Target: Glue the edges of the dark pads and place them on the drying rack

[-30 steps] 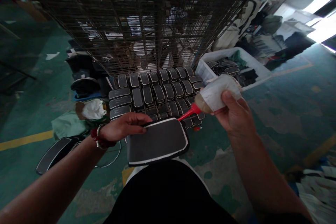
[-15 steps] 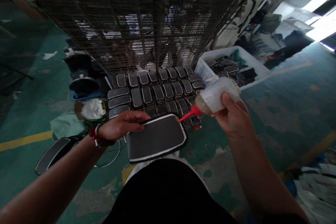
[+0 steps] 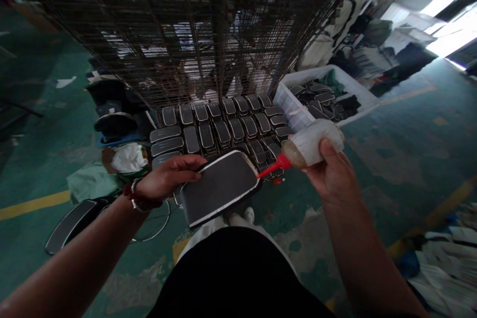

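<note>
My left hand pinches the left end of a dark, rounded panel with a pale line round its border, thumb on top. The panel is held tilted above my lap. My right hand is wrapped round a squeeze bottle with a whitish wrapping and a red nozzle. The nozzle tip points left and down and is at the pale line on the panel's right edge. Beyond the panel, rows of similar dark panels lie on a wire rack.
A tall wire rack rises in front. A white bin of dark pieces stands at right. Left are dark stacked items, a green cloth and another dark panel near the floor. White material lies lower right.
The nozzle tip has moved down along the panel's right edge, from near its upper corner. The panel has turned slightly, its right end rising. Both hands keep their holds.
</note>
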A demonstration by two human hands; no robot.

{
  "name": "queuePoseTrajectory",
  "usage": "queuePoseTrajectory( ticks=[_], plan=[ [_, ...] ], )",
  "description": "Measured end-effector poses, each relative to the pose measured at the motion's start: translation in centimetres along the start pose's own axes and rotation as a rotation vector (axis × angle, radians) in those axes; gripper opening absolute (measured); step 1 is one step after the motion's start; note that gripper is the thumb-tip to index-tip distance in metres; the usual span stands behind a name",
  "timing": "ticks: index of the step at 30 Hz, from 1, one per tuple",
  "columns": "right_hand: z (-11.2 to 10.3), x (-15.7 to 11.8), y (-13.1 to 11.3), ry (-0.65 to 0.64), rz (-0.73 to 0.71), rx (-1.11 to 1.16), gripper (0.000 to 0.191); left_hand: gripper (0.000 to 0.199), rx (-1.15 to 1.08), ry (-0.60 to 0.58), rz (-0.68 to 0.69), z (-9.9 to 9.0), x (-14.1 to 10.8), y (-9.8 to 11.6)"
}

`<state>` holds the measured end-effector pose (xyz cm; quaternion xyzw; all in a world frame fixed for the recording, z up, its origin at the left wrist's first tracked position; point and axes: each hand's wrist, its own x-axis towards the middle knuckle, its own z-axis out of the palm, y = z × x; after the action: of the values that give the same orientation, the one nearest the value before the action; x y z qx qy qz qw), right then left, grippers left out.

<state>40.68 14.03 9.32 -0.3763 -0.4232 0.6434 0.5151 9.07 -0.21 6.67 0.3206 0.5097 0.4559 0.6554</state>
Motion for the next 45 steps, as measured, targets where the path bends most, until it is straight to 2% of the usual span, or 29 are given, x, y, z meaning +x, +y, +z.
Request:
queuePoseTrajectory(
  ticks=[9, 14, 19, 28, 38, 45],
  plan=[
    [0.5, 1.0, 1.5, 0.191, -0.045, 0.161, 0.046, 0.023, -0.192, 0.036, 0.051, 0.6, 0.6, -1.5],
    [1.1, 1.1, 2.0, 0.219, -0.12, 0.146, 0.039, 0.026, -0.236, 0.038, 0.027, 1.2, 0.8, -1.7],
    [1.4, 0.7, 2.3, 0.229, -0.116, 0.135, 0.041, 0.025, -0.298, 0.045, 0.007, 1.7, 0.9, -1.4],
    [2.1, -0.8, 2.9, 0.165, -0.099, 0.082, 0.037, 0.026, -0.36, 0.103, -0.014, 1.8, 1.2, -1.3],
    [2.5, -2.8, 3.4, 0.034, -0.158, -0.033, 0.029, 0.024, -0.38, 0.147, -0.055, 2.0, 1.6, -0.9],
    [2.8, -3.9, 3.8, -0.049, -0.204, -0.083, 0.038, 0.014, -0.38, 0.201, -0.084, 1.8, 2.1, -0.9]
  ],
)
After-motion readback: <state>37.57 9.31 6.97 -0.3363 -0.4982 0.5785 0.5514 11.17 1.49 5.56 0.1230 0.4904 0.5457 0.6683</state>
